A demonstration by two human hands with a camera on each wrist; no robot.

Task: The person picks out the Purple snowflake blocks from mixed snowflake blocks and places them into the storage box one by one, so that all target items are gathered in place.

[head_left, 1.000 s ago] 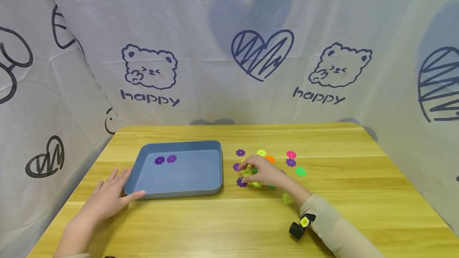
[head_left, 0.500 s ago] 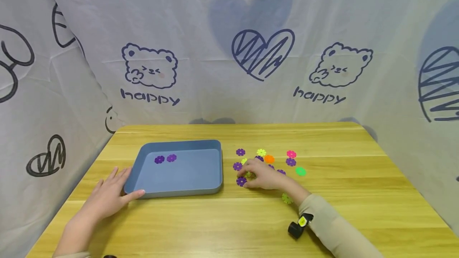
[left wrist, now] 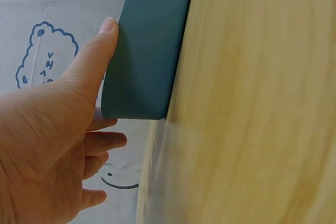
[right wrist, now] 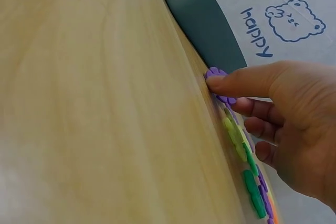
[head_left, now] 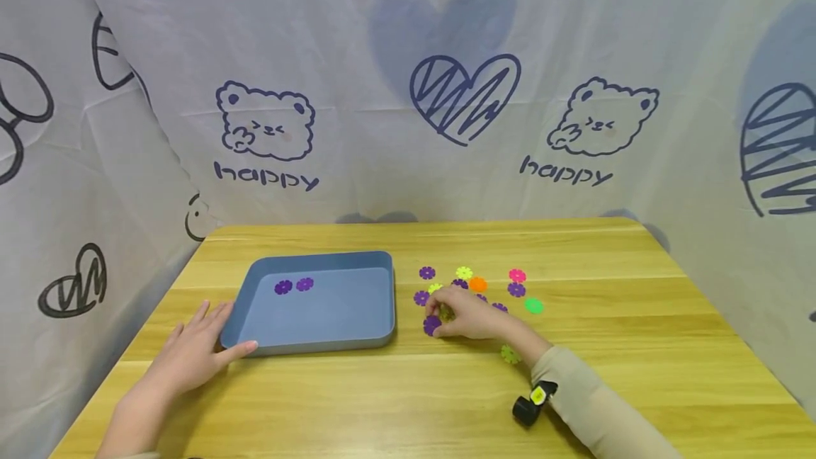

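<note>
My right hand (head_left: 470, 314) pinches a purple flower-shaped plastic disc (head_left: 431, 326) between thumb and forefinger, at the near left of a loose cluster. In the right wrist view the same disc (right wrist: 218, 72) stands tilted up behind the thumb, close to the tabletop. My left hand (head_left: 188, 354) rests with straight, spread fingers at the near left corner of a shallow blue-grey tray (head_left: 312, 346), its thumb along the front rim. Two purple discs (head_left: 294, 285) lie inside the tray, towards the back. Part of the cluster is hidden under my right hand.
Around my right hand lie more discs: a yellow one (head_left: 464, 273), an orange one (head_left: 477, 284), a pink one (head_left: 518, 275), a green one (head_left: 534, 305) and several purple ones. A yellow-green disc (head_left: 511, 354) lies by my right wrist. White printed cloth (head_left: 376, 161) hangs behind the wooden table (head_left: 357, 402).
My right hand has come down onto the near left purple disc, and its thumb and forefinger have closed on it, tilting it slightly. The left hand and tray stay put.
</note>
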